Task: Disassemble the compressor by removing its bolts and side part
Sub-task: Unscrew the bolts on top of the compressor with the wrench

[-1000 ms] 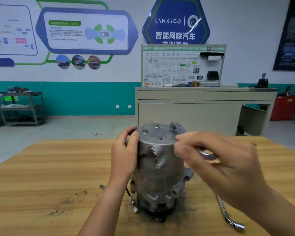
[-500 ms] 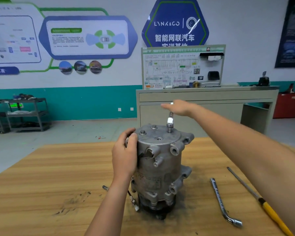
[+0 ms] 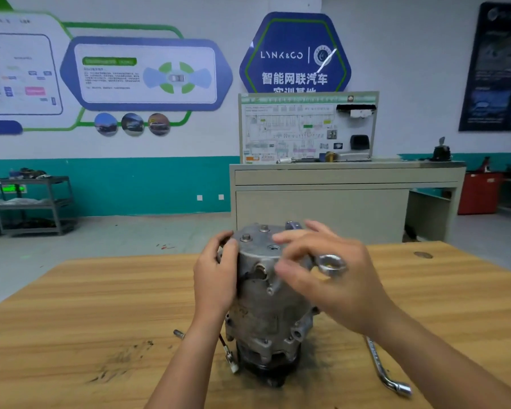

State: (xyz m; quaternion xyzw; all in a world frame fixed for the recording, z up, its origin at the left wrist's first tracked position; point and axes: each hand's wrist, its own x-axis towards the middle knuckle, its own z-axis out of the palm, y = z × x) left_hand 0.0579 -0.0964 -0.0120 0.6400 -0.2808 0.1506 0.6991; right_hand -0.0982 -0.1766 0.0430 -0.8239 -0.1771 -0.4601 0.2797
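Grey cast metal, grimy and scuffed: the compressor [image 3: 266,305] stands on end near the middle of the pale wooden table [image 3: 86,305], with its round end cover [image 3: 258,249] facing up. The left hand [image 3: 216,278] grips the housing high on its flank, fingers curled over the cover's rim, steadying it. The right hand [image 3: 334,287] holds a silver ring-ended spanner [image 3: 332,264]. The ring pokes out near the root of the thumb, the shank is hidden in the hand, and the far end seems to reach the cover's back edge. The right hand's fingers are smeared by motion; they look curled about the shank rather than spread, but I cannot tell how tightly.

By my reading the job is in its early part. Two hex bolts [image 3: 245,238] sit seated in the cover, which lies flush on the housing with no gap showing. An open round hole [image 3: 273,247] beside them may be a port or an emptied bolt seat — I cannot tell which. A small metal piece [image 3: 178,334] lying left of the base could be a bolt already out, though it is too small to be sure. What seems left: the seated bolts, whatever the spanner is on, then lifting the cover away. A bent steel socket wrench [image 3: 387,370] lies untouched on the right.
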